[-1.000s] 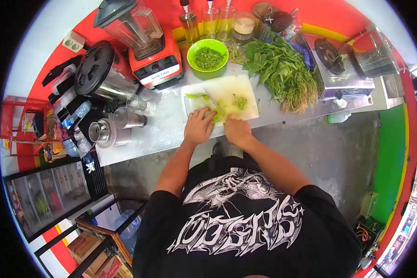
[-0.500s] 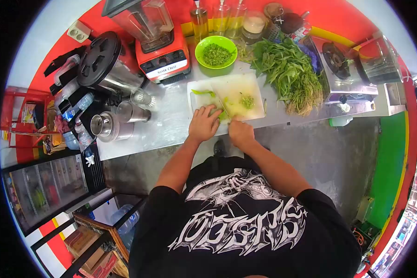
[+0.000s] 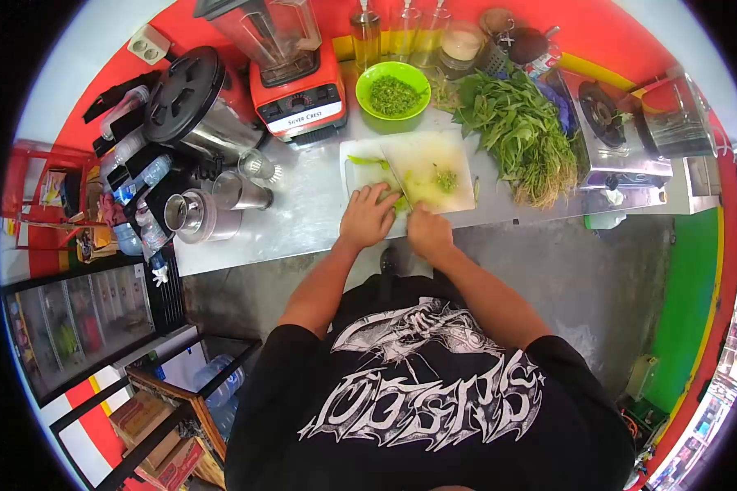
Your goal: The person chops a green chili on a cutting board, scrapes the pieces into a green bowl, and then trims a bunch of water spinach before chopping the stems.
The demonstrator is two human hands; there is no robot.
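Observation:
A white cutting board [image 3: 458,192] lies near the table's front edge. My right hand [image 3: 429,234] is wrapped round the handle of a knife [image 3: 395,170], its blade slanting away to the upper left across the board. Left of the blade, my left hand [image 3: 368,216] presses its bent fingertips on a green vegetable [image 3: 400,204], which is partly hidden by the fingers. Another long green piece [image 3: 368,162] lies at the board's upper left. Right of the knife is a small heap of chopped green bits [image 3: 445,180]. Beyond the board, a green bowl [image 3: 394,114] contains chopped greens.
A big bunch of leafy greens [image 3: 516,131] with roots lies right of the board, beside a stove [image 3: 606,155]. A red blender [image 3: 299,102] stands behind. Metal cups [image 3: 242,193] and a lidded steel pot [image 3: 190,106] are at left. Bottles [image 3: 366,37] line the wall.
The view has shifted slightly, so the table's things appear a little further right. Both hands stay at almost the same spot on the board, the knife still held beside the left fingers.

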